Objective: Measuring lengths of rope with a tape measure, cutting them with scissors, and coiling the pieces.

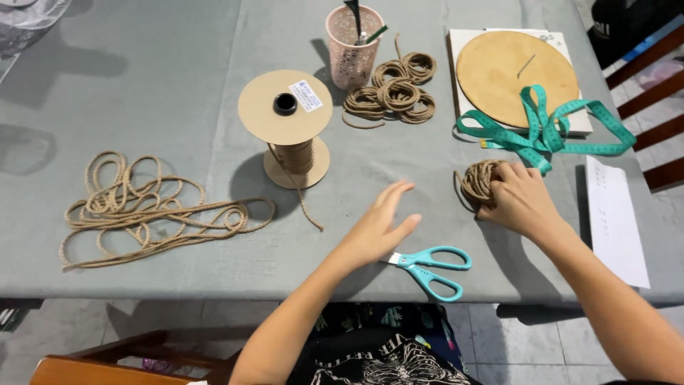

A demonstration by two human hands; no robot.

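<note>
Hiding scissors (pixel 432 265) blades: left hand (pixel 377 229)

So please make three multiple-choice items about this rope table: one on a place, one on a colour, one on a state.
1. Where do the scissors lie?
A. at the table's near edge, between the two arms
B. inside the pink cup
C. on the round wooden board

2. What colour is the measuring tape?
A. yellow
B. teal
C. white

3. What is the right hand doing?
A. resting flat and empty
B. gripping a small bundle of rope
C. holding the spool

Answers:
1 A: the scissors lie by the near edge of the table, just right of the left hand.
2 B: the tape is teal, draped over the board.
3 B: its fingers close on the rope bundle.
</note>
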